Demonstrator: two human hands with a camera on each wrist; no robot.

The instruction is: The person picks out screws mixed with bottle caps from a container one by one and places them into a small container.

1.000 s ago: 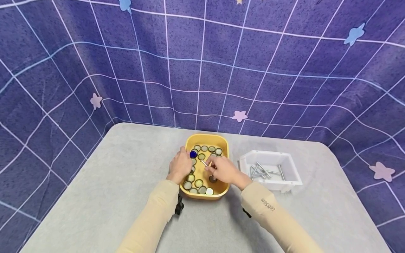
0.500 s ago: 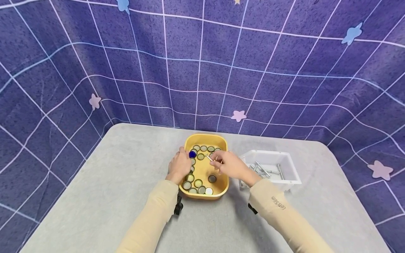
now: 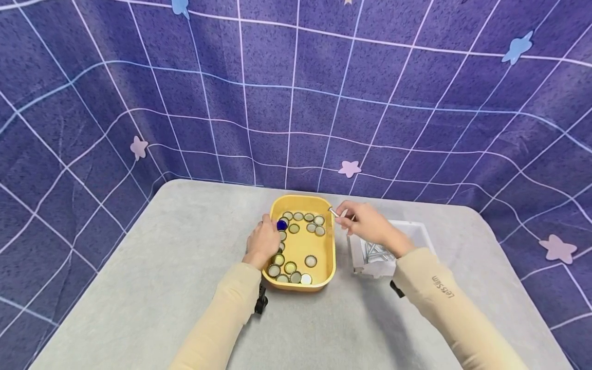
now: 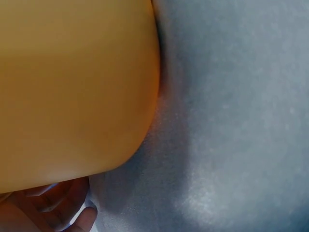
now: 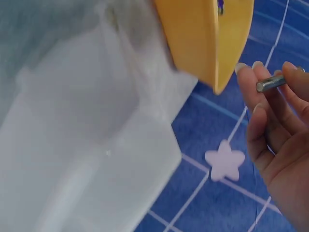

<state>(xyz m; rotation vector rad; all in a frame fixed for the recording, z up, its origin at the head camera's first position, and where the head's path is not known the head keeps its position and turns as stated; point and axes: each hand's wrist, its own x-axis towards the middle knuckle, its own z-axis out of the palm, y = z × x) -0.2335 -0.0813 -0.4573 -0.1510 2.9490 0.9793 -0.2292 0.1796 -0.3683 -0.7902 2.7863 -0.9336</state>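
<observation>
A yellow plastic tub [image 3: 301,287] stands mid-table with many bottle caps inside, mostly underside up; one is a blue cap [image 3: 282,225]. My left hand [image 3: 263,240] grips the tub's left wall, and in the left wrist view its fingers [image 4: 53,205] curl beside the outer wall. Just off the tub's right rim, my right hand [image 3: 367,222] is raised, pinching a silver metal bolt [image 3: 333,211] between thumb and fingers. The right wrist view shows the bolt's round plain end [image 5: 270,84].
A white translucent bin [image 3: 418,234] with several metal bolts [image 3: 376,253] stands to the tub's right, partly hidden under my right forearm. Grey cloth covers the table [image 3: 176,246]. A blue-purple curtain [image 3: 277,103] with grid lines and stars hangs behind.
My right hand has risen out of the tub and moved right with the bolt, to beside the rim and over the white bin's edge. The left hand has stayed on the tub.
</observation>
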